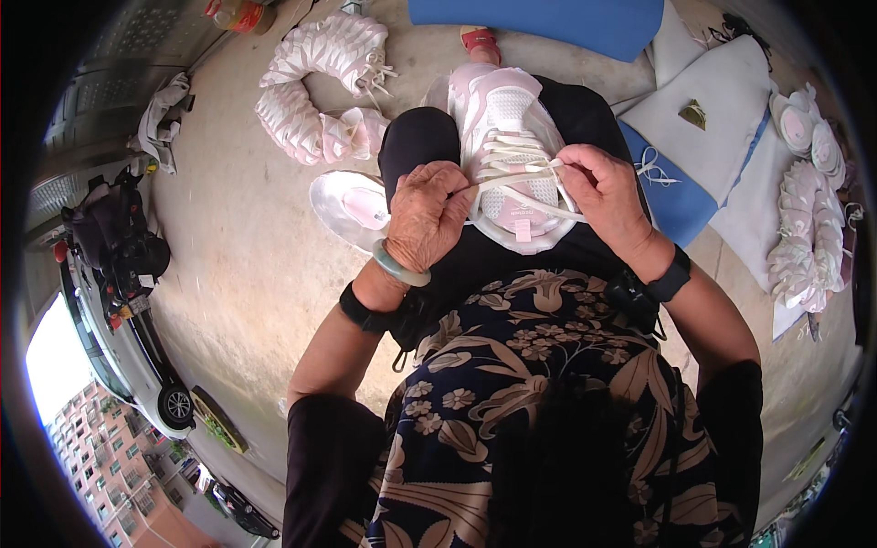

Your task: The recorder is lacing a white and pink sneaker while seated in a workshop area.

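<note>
A pink and white shoe upper (508,105) lies across my lap, its white shoelace (517,157) strung through the eyelets in several crossings. My left hand (429,208) is closed on one stretch of the shoelace at the left of the tongue. On the right, my right hand (603,187) pinches another part of the shoelace between thumb and forefinger. Between the two hands the lace runs fairly taut over the upper. A loose length of it slants down toward the right hand's fingers.
Rows of stacked pink and white uppers (297,110) lie on the concrete floor at the far left; more uppers (804,237) are at the right. Beside my left knee is a pale sole-shaped piece (343,205). White sheets (699,114) and a blue mat (548,23) cover floor ahead and right.
</note>
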Available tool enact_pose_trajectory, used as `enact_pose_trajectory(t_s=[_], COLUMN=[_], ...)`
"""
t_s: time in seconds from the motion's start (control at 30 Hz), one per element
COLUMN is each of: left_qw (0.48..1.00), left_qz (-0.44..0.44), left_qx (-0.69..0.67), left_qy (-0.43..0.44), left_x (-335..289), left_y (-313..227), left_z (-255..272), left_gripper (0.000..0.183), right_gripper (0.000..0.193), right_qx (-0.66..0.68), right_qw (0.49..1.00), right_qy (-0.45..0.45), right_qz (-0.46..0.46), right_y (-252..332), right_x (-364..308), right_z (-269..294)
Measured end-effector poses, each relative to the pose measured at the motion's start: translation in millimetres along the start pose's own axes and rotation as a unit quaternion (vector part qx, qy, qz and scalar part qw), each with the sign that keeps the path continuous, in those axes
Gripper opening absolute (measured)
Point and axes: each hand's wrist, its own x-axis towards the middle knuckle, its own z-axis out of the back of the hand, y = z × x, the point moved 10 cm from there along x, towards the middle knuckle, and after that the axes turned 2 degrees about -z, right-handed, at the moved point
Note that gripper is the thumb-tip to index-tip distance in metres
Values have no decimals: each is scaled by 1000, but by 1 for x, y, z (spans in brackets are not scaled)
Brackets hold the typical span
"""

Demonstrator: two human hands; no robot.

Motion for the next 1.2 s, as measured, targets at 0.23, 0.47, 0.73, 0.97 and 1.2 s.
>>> enact_pose_trajectory(t_s=[0.23, 0.47, 0.73, 0.97, 1.2], left_qw=[998, 997, 990, 977, 981], left_qz=[7, 66, 51, 125, 107], left_qx=[-56, -34, -104, -118, -131], left_qy=[-2, 34, 81, 123, 99], left_x=[3, 1, -5, -29, -24], left_y=[-15, -21, -39, -18, -24], left_z=[1, 0, 12, 32, 32], left_gripper=[8, 5, 7, 13, 11], right_gripper=[7, 10, 19, 28, 28], right_qx=[149, 183, 153, 114, 133], right_qw=[984, 963, 973, 982, 977], right_qy=[47, 174, 151, 136, 112], right_qz=[-91, -97, -89, -67, -120], right_y=[-16, -22, -9, -6, -16], right_x=[2, 6, -4, -7, -18], right_z=[-10, -28, -23, -21, -10])
